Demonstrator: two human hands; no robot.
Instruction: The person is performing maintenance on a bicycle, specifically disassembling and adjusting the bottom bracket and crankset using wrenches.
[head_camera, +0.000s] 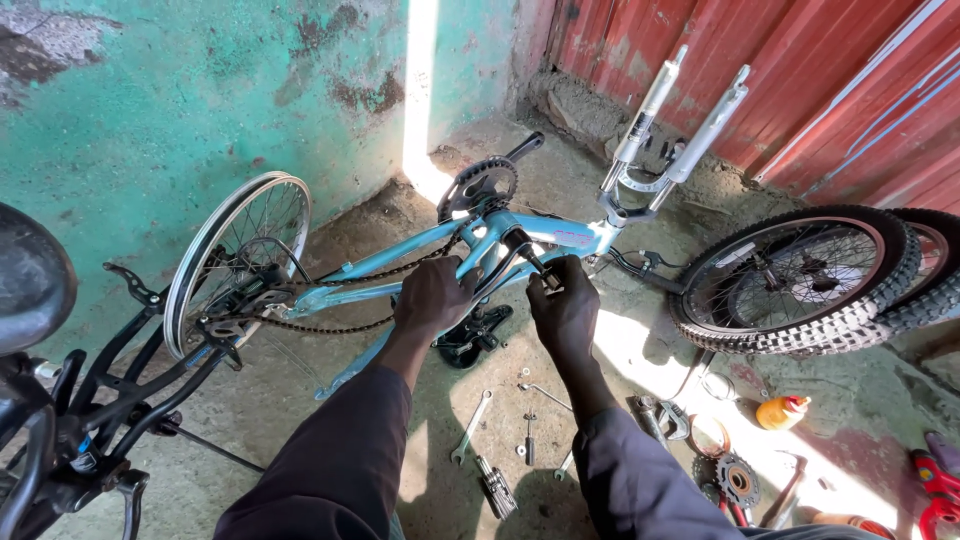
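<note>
Both sleeves (480, 470) reach to twelve o'clock: left hand (432, 295) grips blue bike frame (400, 255), right hand (563, 305) closed around crank arm (527, 250), mid-adjustment; steady bracing needed.

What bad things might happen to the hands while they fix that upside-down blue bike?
1. The left hand grips the blue frame close to the chain and toothed chainring; a slip could pinch or scrape fingers.
2. The right hand works at the crank area, so it may slip off too.
3. Small tools, like the wrench, lie loose on the ground by the knees and could be knelt on or lost.
</note>
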